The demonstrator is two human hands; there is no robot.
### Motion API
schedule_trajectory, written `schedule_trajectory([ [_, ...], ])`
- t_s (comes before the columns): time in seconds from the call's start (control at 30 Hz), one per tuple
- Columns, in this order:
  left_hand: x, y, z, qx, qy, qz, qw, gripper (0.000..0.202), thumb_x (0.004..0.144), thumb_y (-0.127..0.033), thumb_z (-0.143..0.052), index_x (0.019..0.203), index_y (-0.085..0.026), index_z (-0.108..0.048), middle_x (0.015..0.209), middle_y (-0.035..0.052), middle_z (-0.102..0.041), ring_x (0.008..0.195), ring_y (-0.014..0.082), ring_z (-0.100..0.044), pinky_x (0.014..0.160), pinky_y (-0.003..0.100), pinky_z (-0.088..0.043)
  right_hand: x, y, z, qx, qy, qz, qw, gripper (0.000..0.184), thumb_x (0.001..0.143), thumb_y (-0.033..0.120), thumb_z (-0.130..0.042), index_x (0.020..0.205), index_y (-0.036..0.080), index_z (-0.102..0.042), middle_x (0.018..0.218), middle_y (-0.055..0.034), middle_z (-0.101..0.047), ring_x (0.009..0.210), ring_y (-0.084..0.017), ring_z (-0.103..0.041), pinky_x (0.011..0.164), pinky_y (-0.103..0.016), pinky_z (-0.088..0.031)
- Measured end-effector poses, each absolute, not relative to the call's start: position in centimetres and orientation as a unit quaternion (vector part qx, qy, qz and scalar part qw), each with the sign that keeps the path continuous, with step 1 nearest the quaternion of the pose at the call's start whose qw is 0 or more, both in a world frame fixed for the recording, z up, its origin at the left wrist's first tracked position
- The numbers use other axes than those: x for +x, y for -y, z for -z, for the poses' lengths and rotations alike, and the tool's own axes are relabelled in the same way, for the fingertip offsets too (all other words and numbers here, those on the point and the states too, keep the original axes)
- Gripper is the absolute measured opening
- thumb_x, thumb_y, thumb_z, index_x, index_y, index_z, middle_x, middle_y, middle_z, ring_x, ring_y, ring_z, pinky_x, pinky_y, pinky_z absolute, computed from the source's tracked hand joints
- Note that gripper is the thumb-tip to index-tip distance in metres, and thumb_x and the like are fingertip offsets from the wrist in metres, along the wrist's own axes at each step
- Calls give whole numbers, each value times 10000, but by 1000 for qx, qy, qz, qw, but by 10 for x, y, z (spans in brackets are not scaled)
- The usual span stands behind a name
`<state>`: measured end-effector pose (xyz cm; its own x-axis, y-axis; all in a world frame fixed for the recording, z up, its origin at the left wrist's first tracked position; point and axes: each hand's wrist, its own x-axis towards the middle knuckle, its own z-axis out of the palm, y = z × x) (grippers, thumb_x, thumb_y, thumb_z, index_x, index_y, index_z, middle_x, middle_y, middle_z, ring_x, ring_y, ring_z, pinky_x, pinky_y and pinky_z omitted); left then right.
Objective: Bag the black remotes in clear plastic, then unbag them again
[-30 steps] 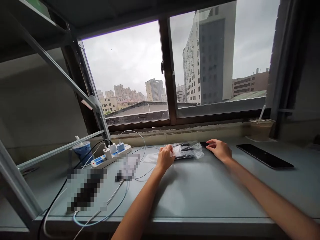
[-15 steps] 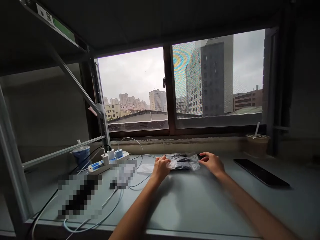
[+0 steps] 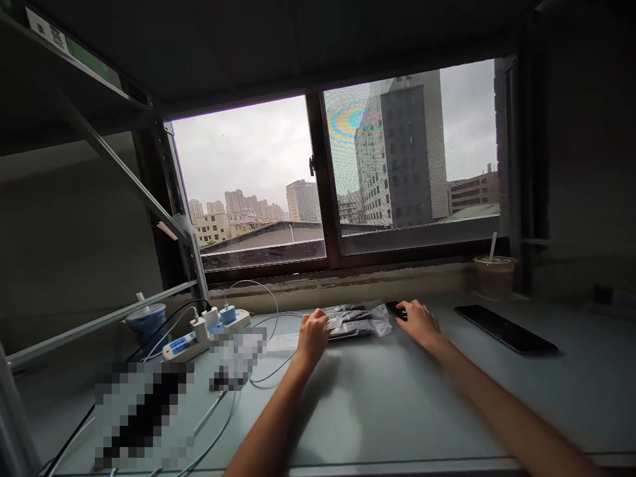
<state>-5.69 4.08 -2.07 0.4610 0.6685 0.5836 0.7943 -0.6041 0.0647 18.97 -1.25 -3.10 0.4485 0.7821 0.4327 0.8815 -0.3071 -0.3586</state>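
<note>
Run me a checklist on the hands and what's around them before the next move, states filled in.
1. Left hand at the clear plastic bag: ok, at its left end.
2. Left-hand grip firm: cannot tell.
3. Right hand holding the small dark item: cannot tell; fingers are at it, grip unclear.
4. Flat black slab apart from the right hand: ok, it lies to the right.
5. Back-right drink cup upright: ok.
6. Power strip apart from the left hand: ok.
</note>
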Motion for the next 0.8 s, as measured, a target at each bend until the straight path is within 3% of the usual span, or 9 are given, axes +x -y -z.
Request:
schedule_trajectory([
  [0.1,-57,-41,22,-844,424,306,119,97,764,-246,-603,695,-184,-577,912,3,-591,789,151,-553,794,286,-391,198,11,37,-840,471,71,259,289,703,221,-575,965,108,-623,1000,-191,-591,946,-335,-564,744,-396,-410],
  [0.17,-57,-41,22,-841,419,318,125,95,751,-240,-618,693,-188,-564,898,3,-585,789,153,-553,784,286,-391,203,9,40,-851,459,59,248,279,685,237,-594,912,79,-625,905,-196,-608,897,-350,-579,698,-397,-421],
  [0.27,-58,-42,22,-836,416,332,135,91,748,-138,-584,687,-190,-541,876,-1,-578,791,147,-548,789,279,-377,209,6,44,-850,461,49,250,309,644,271,-630,893,89,-623,862,-169,-608,835,-318,-598,643,-360,-430],
  [0.5,-60,-39,19,-791,444,384,172,320,675,83,-389,752,-195,-527,827,-14,-576,698,125,-522,755,263,-343,221,5,46,-827,465,55,311,436,626,287,-655,1047,184,-606,1006,-122,-561,829,-236,-597,650,-296,-432],
  [0.63,-63,-36,16,-788,417,399,212,392,694,80,-388,849,-228,-574,897,1,-593,847,159,-539,760,298,-323,226,6,44,-812,455,67,358,433,690,307,-611,1108,203,-573,1002,-108,-549,807,-193,-587,664,-263,-430],
  [0.8,-62,-33,14,-787,422,389,225,413,754,-35,-461,1076,-276,-557,1112,51,-551,1021,243,-487,844,360,-310,227,4,43,-778,423,88,455,422,726,311,-560,1122,166,-551,982,-121,-544,854,-210,-553,699,-282,-432],
])
